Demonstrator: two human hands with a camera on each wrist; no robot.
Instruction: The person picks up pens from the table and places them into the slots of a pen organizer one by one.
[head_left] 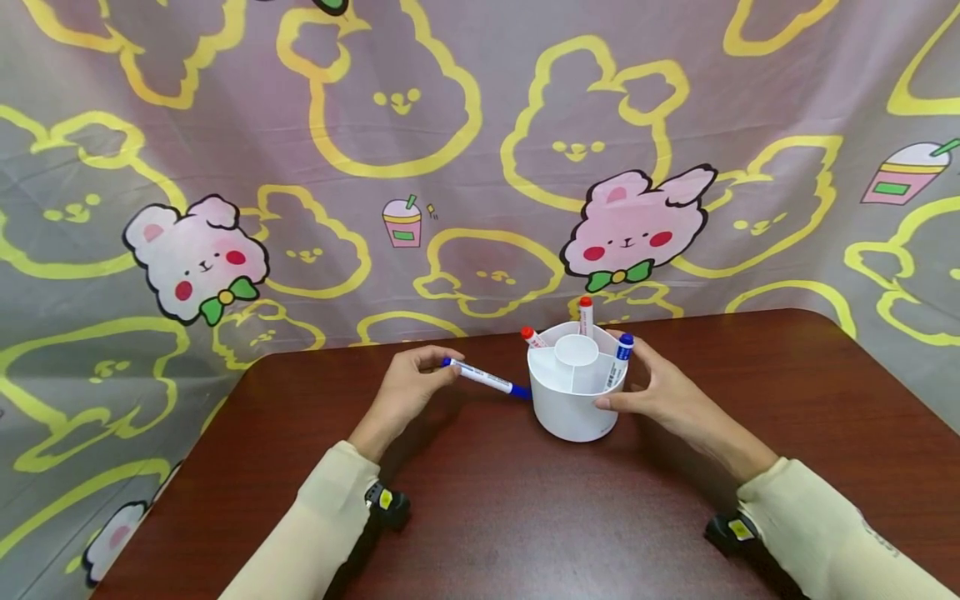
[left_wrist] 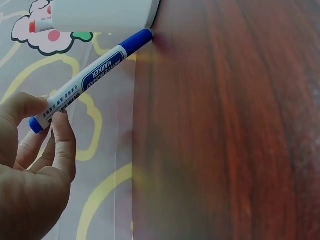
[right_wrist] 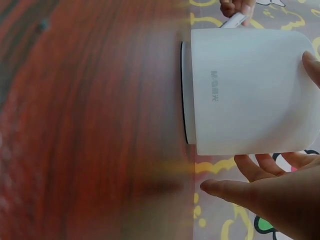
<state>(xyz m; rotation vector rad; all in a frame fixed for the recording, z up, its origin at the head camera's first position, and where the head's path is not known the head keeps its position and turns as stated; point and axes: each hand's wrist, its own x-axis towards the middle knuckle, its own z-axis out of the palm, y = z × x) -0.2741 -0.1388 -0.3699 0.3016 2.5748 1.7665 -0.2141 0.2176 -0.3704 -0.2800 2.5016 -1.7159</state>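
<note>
My left hand (head_left: 411, 385) pinches the blue end of a whiteboard marker (head_left: 483, 378) between thumb and fingertips. In the left wrist view the marker (left_wrist: 82, 82) slants away from the fingers, its blue cap right by the foot of a white pen holder (left_wrist: 105, 15). That round pen holder (head_left: 573, 412) stands upright on the table, divided into compartments. My right hand (head_left: 660, 385) grips its right side, thumb at the front near the rim and fingers behind. Inside stand two red-capped markers, one at the back (head_left: 586, 317) and one at left (head_left: 533, 337), plus a blue-capped marker (head_left: 619, 360) at right.
A dark brown wooden table (head_left: 480, 517) lies under both hands. Behind it hangs a grey-pink curtain (head_left: 480, 200) with cartoon animals, close to the table's back edge. Black wrist cameras sit on the left cuff (head_left: 388, 505) and the right cuff (head_left: 731, 533).
</note>
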